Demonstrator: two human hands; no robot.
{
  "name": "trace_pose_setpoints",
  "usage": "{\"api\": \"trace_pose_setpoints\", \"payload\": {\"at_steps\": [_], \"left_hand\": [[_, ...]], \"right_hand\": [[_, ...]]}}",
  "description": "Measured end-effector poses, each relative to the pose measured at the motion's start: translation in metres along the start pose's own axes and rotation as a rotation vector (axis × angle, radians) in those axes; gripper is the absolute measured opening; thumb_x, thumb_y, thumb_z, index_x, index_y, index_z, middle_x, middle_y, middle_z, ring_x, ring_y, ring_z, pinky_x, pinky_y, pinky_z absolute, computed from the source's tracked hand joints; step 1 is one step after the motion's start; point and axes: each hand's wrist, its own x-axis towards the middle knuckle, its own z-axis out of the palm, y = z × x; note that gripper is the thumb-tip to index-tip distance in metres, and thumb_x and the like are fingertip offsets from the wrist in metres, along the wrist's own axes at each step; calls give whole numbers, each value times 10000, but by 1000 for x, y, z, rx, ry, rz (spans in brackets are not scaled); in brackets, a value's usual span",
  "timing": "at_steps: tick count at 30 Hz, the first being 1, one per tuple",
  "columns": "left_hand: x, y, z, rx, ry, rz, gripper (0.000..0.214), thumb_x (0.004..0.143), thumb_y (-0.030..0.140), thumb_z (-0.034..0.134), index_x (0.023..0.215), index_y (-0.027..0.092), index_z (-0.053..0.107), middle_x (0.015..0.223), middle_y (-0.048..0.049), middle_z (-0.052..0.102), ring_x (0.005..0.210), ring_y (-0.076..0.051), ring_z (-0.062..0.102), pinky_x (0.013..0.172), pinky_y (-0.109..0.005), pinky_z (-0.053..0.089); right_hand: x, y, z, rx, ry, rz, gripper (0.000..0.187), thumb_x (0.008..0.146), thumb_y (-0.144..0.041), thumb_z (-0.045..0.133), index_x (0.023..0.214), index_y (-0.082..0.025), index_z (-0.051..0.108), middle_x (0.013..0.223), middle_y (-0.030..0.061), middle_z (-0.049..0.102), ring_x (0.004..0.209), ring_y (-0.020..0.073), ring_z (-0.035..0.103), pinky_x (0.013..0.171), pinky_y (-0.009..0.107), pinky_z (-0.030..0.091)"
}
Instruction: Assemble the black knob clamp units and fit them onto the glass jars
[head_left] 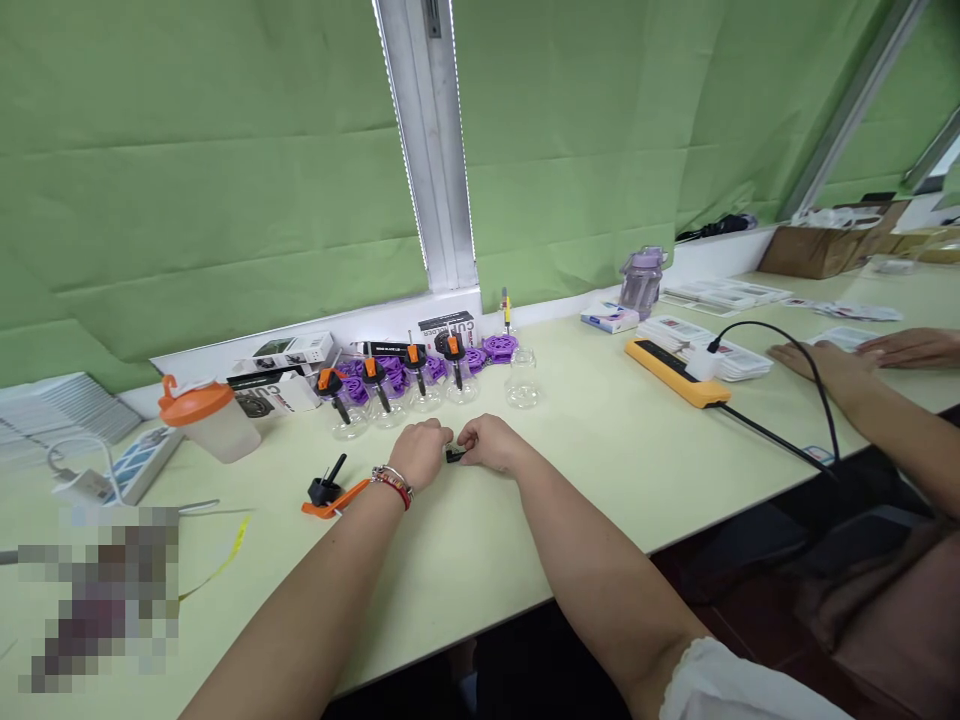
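Close together above the table, my left hand (420, 454) and my right hand (490, 443) both have their fingers closed at a small black part (454, 456). Its exact kind is too small to make out, and fingers hide some of it. Beside my left wrist lie a black lid piece with a stem (325, 488) and an orange handle-like piece (337, 500). Beyond my hands stands a row of several small clear glass bottles (460, 388) with black and orange tops. To their right, a similar clear glass bottle (523, 384) has no top on it.
Purple plastic pieces (500, 348) and printed boxes (276, 392) sit behind the bottles. An orange-lidded shaker cup (217, 420) and a white power strip (146, 465) are at left. At right, a yellow power strip (675, 372) trails cable near a co-worker's hands (825, 362).
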Motion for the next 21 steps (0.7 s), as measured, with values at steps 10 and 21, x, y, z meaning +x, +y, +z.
{"api": "trace_pose_setpoints", "payload": {"at_steps": [10, 21], "left_hand": [[9, 1, 1, -55, 59, 69, 422, 675, -7, 430, 908, 212, 705, 898, -73, 636, 836, -202, 593, 732, -309, 376], [10, 3, -2, -151, 173, 101, 355, 714, 16, 436, 848, 218, 696, 837, -40, 656, 827, -191, 596, 774, -332, 377]], "right_hand": [[2, 0, -1, -47, -5, -8, 308, 534, -166, 785, 836, -173, 721, 797, 10, 677, 687, 137, 579, 588, 220, 405], [1, 1, 0, 56, 45, -52, 183, 652, -320, 696, 738, -158, 699, 681, -11, 636, 628, 113, 527, 569, 214, 375]]}}
